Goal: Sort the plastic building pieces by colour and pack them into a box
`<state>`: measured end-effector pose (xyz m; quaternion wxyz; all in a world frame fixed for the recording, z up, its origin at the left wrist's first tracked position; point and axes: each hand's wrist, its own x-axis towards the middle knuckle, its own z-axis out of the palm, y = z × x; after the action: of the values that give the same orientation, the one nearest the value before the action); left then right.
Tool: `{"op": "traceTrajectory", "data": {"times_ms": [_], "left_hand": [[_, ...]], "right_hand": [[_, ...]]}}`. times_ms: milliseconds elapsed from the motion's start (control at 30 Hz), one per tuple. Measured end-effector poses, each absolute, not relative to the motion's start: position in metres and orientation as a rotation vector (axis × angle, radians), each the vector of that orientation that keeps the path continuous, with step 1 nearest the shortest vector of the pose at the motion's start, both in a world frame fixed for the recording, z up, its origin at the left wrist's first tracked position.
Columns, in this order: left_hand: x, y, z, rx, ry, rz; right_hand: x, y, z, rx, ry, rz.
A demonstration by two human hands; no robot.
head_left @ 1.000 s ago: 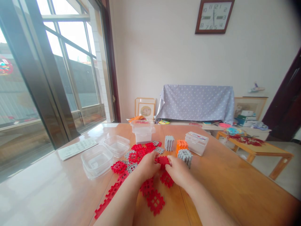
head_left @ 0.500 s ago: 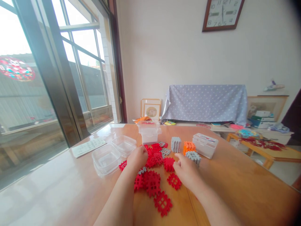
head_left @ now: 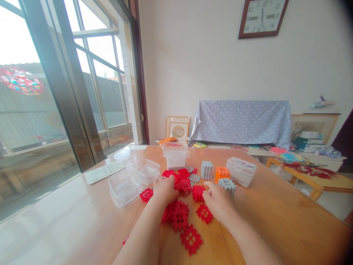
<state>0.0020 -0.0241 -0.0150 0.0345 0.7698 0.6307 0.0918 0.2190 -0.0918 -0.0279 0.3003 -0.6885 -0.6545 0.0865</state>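
Observation:
Red waffle-shaped tiles lie scattered on the wooden table, with a few grey tiles among them. My left hand rests on the pile with its fingers curled down over a red tile. My right hand lies to the right with curled fingers, and its fingertips grip the side of a small red tile block that stands on the table. Behind stand a grey tile cube, an orange cube and another grey cube.
Two clear tubs sit left of the pile, beside a printed sheet. A white tub stands behind, a lidded white box to the right. A window runs along the left; a low side table stands far right.
My hands, joined on the red block a second ago, have parted. The left went to the tile pile and has drawn back a little. The block now stands by my right hand.

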Motion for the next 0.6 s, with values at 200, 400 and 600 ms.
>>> {"op": "traceTrajectory", "data": {"times_ms": [200, 400, 600], "left_hand": [[0.001, -0.024, -0.006, 2.257, 2.051, 0.415], [-0.006, -0.021, -0.002, 2.08, 2.151, 0.608], [-0.01, -0.009, -0.007, 1.746, 1.909, 1.067]], "right_hand": [[0.219, -0.093, -0.028, -1.806, -1.739, 0.245], [0.218, -0.092, -0.03, -1.799, -1.728, 0.266], [0.219, -0.09, -0.032, -1.766, -1.72, 0.271]]}}
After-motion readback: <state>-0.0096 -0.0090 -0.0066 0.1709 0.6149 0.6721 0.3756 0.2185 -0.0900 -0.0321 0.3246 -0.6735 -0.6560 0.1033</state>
